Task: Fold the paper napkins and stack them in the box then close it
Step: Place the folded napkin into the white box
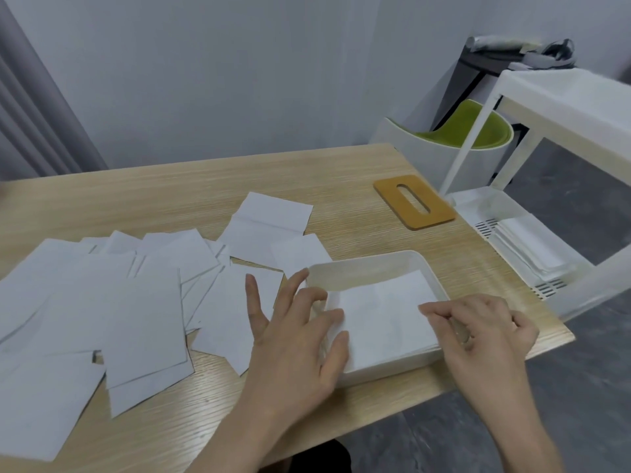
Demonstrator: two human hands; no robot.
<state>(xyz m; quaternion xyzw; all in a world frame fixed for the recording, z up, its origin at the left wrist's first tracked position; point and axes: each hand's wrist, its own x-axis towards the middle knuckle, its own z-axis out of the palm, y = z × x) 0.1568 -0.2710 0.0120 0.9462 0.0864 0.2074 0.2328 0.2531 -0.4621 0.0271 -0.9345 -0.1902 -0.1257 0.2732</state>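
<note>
A white open box (362,262) sits near the table's front right edge, with a folded white napkin (382,319) lying inside it. My left hand (293,336) is spread, its fingertips touching the napkin's left edge over the box's left wall. My right hand (478,332) has curled fingers and pinches the napkin's right edge. Several loose white napkins (136,302) are scattered across the left half of the table. The box's flat brown lid (413,203), with an oval slot, lies at the far right of the table.
The wooden table (205,186) ends just right of the box. A white plastic rack (532,233) holding a stack of white paper stands beside it. A green and white chair (471,134) sits behind. Grey floor lies to the right.
</note>
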